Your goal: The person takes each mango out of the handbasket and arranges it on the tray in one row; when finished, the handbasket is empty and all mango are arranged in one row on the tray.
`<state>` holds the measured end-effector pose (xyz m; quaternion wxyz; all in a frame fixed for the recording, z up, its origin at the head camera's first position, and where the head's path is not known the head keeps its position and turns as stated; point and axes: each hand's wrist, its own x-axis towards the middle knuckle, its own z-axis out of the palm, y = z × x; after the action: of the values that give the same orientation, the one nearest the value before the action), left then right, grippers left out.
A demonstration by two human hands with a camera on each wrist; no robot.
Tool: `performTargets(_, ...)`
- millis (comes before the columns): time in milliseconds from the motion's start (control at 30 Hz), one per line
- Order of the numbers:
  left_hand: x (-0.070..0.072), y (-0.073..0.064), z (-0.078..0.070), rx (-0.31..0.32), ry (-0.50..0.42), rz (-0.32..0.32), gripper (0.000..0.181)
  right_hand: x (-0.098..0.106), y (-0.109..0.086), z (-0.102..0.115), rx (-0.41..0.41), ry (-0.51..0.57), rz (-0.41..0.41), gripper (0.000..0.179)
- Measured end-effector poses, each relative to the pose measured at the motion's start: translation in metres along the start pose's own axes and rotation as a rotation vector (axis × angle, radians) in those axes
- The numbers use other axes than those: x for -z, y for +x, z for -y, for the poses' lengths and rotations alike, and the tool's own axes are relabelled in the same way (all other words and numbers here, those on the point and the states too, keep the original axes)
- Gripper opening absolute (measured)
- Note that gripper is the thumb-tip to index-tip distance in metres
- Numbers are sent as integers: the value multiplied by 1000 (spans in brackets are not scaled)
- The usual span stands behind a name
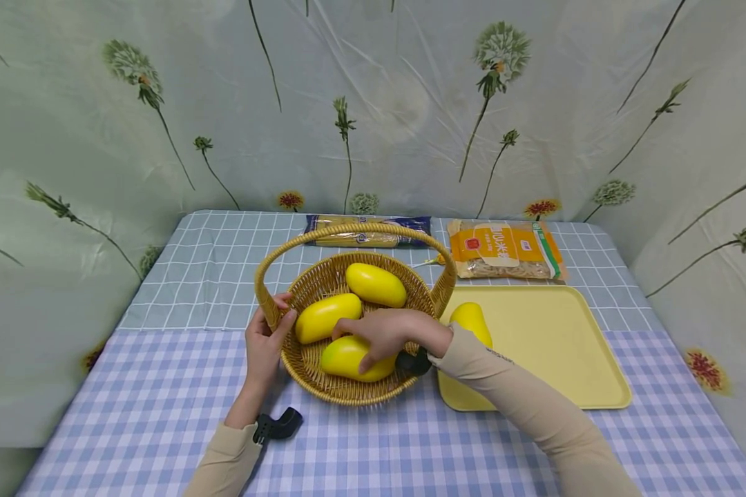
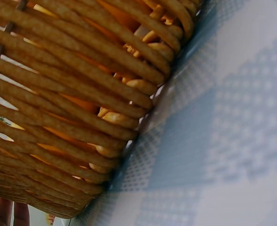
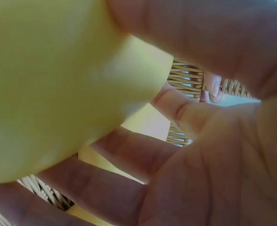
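Note:
A round wicker basket with a tall arched handle stands mid-table. My left hand grips its left side at the foot of the handle, thumb near the rim. The woven wall fills much of the left wrist view, with two fingers beneath it. Inside the basket, my right hand holds a yellow mango with a greenish end, thumb on one side and fingers on the other. That mango looms large in the right wrist view. Two more mangoes lie beside it, one left, one behind.
On the right lies a pale yellow tray with another mango at its left, partly behind my right forearm. An orange food packet and a blue-ended pasta pack lie along the back. Checked cloth covers the table.

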<state>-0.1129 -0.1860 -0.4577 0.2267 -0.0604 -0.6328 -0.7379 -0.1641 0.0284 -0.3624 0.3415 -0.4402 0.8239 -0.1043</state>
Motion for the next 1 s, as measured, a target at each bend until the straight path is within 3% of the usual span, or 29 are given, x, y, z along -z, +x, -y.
performTargets(500, -2, 1, -1, 2, 8, -1, 17, 3, -10, 0, -7, -61, -20, 62)
performTargets(1000, 0, 0, 0, 9, 20, -8, 17, 2, -39, -5, 126, -59, -243, 61)
